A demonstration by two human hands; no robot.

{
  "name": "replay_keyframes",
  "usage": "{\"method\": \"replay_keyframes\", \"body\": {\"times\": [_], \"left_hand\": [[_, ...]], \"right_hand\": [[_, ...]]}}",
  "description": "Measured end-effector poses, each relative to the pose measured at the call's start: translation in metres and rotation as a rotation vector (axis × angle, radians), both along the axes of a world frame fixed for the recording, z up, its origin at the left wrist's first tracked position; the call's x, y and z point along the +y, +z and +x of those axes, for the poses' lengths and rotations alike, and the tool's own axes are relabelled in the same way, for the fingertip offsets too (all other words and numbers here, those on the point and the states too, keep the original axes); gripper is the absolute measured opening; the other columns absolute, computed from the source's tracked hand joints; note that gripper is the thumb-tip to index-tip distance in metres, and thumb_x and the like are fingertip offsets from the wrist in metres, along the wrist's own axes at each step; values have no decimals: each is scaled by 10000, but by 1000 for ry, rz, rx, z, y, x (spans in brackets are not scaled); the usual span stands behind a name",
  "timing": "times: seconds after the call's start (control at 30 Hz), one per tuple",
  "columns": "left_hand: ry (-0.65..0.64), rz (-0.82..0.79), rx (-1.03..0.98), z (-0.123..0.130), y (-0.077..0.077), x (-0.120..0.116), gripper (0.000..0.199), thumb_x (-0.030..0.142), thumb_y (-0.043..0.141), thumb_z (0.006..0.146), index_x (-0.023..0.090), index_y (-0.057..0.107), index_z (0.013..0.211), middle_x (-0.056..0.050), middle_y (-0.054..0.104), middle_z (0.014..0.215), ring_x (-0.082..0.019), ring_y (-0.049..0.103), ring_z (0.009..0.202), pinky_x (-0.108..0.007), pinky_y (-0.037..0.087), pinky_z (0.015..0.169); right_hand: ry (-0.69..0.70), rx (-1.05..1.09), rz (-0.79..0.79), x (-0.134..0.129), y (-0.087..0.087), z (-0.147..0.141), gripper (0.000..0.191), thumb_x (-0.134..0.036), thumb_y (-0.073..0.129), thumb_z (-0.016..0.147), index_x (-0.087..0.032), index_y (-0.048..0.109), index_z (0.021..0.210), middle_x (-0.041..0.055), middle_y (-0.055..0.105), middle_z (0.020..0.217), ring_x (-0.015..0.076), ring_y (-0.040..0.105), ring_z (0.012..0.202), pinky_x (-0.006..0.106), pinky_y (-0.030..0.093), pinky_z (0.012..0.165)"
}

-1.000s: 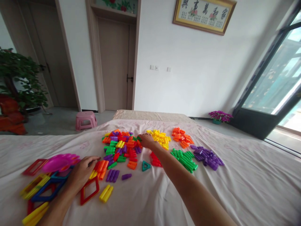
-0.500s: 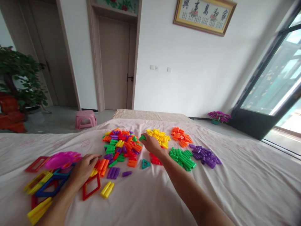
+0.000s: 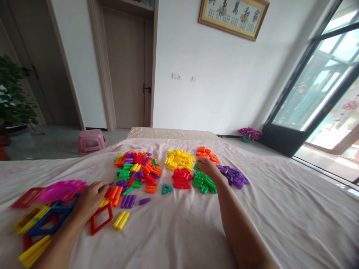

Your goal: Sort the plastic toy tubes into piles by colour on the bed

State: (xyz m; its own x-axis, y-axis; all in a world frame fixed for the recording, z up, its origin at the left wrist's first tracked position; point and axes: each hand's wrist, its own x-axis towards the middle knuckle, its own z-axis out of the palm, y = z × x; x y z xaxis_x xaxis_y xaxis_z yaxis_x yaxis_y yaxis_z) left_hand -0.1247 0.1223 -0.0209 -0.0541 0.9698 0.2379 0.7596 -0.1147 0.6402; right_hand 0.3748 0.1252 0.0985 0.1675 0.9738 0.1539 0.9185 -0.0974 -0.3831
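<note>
My right hand (image 3: 209, 168) reaches to the top of the green plastic building-piece pile (image 3: 206, 183). Its fingers point down and are closed at a green piece by the fingertips, partly hidden. Around it lie the red pile (image 3: 181, 178), the yellow pile (image 3: 179, 159), the orange pile (image 3: 206, 153) and the purple pile (image 3: 232, 175). My left hand (image 3: 92, 198) rests palm down with fingers loosely stretched out, holding nothing visible. Orange pieces (image 3: 114, 195) lie just beside it. A mixed-colour heap (image 3: 138, 168) lies between the hands, farther back.
Under my left forearm and beside it are a pink tray (image 3: 57, 191), blue frames (image 3: 47, 224) and yellow frames (image 3: 29, 219). A red diamond frame (image 3: 101, 220), yellow sticks (image 3: 121, 220), purple pieces (image 3: 129, 201) and a teal triangle (image 3: 166, 189) lie nearer on the pale cloth (image 3: 168, 239).
My right hand has moved right with a green piece, from beside the yellow pile to the green pile, uncovering the red pile. My left hand keeps its place. The view has turned slightly right.
</note>
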Motion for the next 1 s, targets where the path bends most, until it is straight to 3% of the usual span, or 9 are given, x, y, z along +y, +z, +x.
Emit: {"method": "replay_keyframes", "body": {"times": [0.13,0.23,0.33,0.43,0.53,0.63,0.8,1.0], "left_hand": [[-10,-12,-7,-2,-4,3,398,429,425,891,215,703,1079,-76,703,1197,-242,618,1142,-340,454,990],[-7,-28,-12,-3,-5,4,404,432,423,887,210,699,1083,-75,700,1198,-239,613,1148,-342,446,1000],[-4,-23,-12,-1,-2,3,411,438,421,882,209,699,1080,-72,703,1191,-237,614,1146,-338,448,998],[-2,-10,-3,1,2,0,410,425,424,872,205,703,1076,-73,711,1174,-234,621,1134,-336,451,994],[-1,15,8,3,4,-2,403,416,432,863,203,712,1060,-70,723,1150,-229,634,1115,-330,458,987],[9,46,9,5,6,-4,395,421,437,860,211,721,1036,-61,733,1125,-223,651,1091,-318,475,964],[12,64,16,6,8,-5,391,412,437,858,215,728,1030,-53,738,1112,-218,661,1080,-307,489,942],[12,42,17,5,9,-5,394,395,431,861,206,720,1050,-64,730,1134,-221,653,1094,-312,478,960]], "right_hand": [[-151,-158,-70,-9,7,11,281,-317,491,875,-179,729,824,91,702,900,194,616,823,258,344,643],[-186,-196,-14,-11,11,3,305,-343,466,902,-193,728,857,93,701,923,198,624,826,261,338,636],[-60,-169,66,-12,12,-22,296,-320,463,921,-192,730,914,73,707,873,184,630,803,248,345,640],[172,-110,101,-15,8,-60,275,-268,475,929,-204,733,996,53,728,918,174,643,845,232,380,687],[449,-63,118,-25,-1,-104,260,-223,491,932,-229,730,1034,36,734,1006,167,648,919,222,408,749],[641,-63,114,-39,-16,-142,242,-212,492,949,-226,728,998,35,730,976,161,645,904,225,421,763],[806,-114,158,-56,-40,-178,172,-286,572,942,-221,719,1003,45,699,995,177,622,951,258,437,816],[822,-218,191,-63,-50,-187,192,-391,662,889,-232,711,984,44,658,1027,202,583,977,293,449,797]]}}
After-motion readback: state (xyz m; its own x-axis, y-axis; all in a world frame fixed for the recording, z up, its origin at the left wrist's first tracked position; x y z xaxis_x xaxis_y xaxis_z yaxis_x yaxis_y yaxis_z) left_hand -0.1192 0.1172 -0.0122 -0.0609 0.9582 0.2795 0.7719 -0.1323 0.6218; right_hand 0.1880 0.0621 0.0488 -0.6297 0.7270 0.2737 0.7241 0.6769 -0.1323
